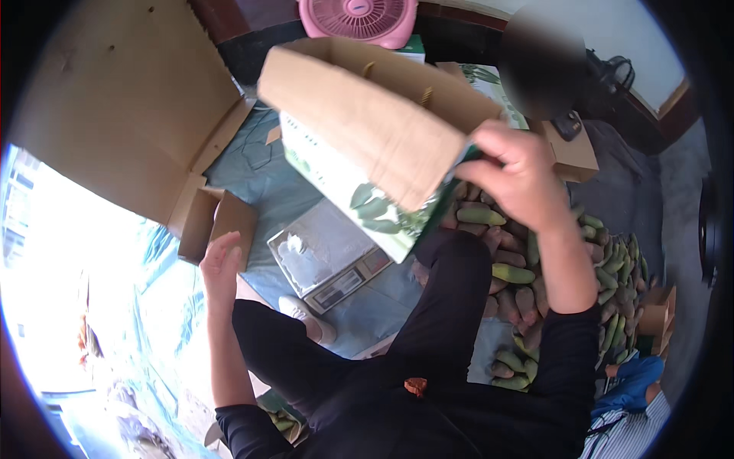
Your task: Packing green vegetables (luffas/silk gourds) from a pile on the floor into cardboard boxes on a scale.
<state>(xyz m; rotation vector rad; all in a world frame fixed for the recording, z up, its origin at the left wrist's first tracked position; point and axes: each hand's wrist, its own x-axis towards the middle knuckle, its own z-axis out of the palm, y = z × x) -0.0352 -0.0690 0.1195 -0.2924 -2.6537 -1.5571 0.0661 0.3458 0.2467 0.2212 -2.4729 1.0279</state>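
Observation:
My right hand (520,176) pinches the near right corner of a cardboard gift box (382,122), thumb and fingers closed on its edge. The box hangs tilted in the air with its top flaps up. Its outside is white with green vegetable pictures, its inside brown, and yellow cord handles show within. Beneath it a flat metal weighing scale (325,249) rests on the ground cover. My left hand (220,264) holds nothing, its fingers loosely bent and apart, beside a small brown cardboard box (233,222).
Long green and pinkish-brown radish-like vegetables (520,275) are heaped to the right. A pink fan (359,19) stands at the back. Blue sheeting (237,164) covers the ground, and a large cardboard panel (115,99) rises at left. Another person's blue-clad limb (631,382) shows lower right.

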